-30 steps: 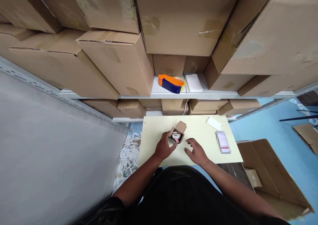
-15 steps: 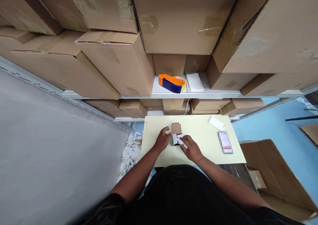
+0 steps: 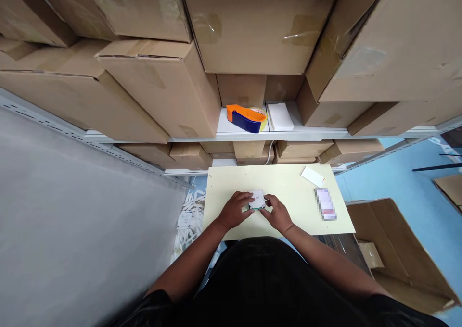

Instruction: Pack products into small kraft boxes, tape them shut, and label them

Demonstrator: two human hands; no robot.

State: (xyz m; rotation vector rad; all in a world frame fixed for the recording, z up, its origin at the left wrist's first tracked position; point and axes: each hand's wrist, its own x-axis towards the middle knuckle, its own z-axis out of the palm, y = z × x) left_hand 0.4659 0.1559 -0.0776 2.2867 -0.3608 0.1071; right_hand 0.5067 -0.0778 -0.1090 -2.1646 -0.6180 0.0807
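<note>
A small box (image 3: 257,199), white on top with a green edge, rests on the pale yellow table (image 3: 288,219) in front of me. My left hand (image 3: 233,210) grips its left side with curled fingers. My right hand (image 3: 276,212) grips its right side the same way. The box's flap is down and nothing inside it shows.
A white card (image 3: 312,176) and a small pink-and-white pack (image 3: 325,204) lie at the table's right. An orange and blue tape dispenser (image 3: 246,118) and a white box (image 3: 280,116) sit on the shelf among large cartons. An open carton (image 3: 400,250) stands right; white scraps (image 3: 187,221) litter the floor left.
The small box stood open with a round metallic item inside and only my left hand on it. Now its flap is folded down and both hands hold it.
</note>
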